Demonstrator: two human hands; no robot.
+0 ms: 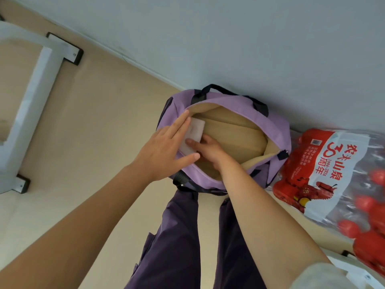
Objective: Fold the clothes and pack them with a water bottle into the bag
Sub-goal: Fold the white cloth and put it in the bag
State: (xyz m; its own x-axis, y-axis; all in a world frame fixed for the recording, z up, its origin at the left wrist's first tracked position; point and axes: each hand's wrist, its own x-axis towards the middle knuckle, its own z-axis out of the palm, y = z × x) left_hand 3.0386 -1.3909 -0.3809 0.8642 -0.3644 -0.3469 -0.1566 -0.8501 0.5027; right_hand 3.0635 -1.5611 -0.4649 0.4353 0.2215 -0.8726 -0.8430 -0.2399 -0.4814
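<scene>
Clearly the left hand [164, 151], fingers straight, flattens the purple bag's [277, 130] rim to keep it open, while the right hand [208, 149] pinches a white folded cloth [194, 130] and tucks it inside.

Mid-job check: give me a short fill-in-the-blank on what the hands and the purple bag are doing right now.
1. The purple fabric duffel bag with black handles stands on the floor with its zipper ____.
2. The left hand lies flat with ____ fingers on the bag's near edge.
3. The right hand reaches ____ the bag, touching a folded white cloth.
4. The shrink-wrapped pack of bottles beside the bag has ____ caps.

Missing words: open; straight; into; red
</scene>
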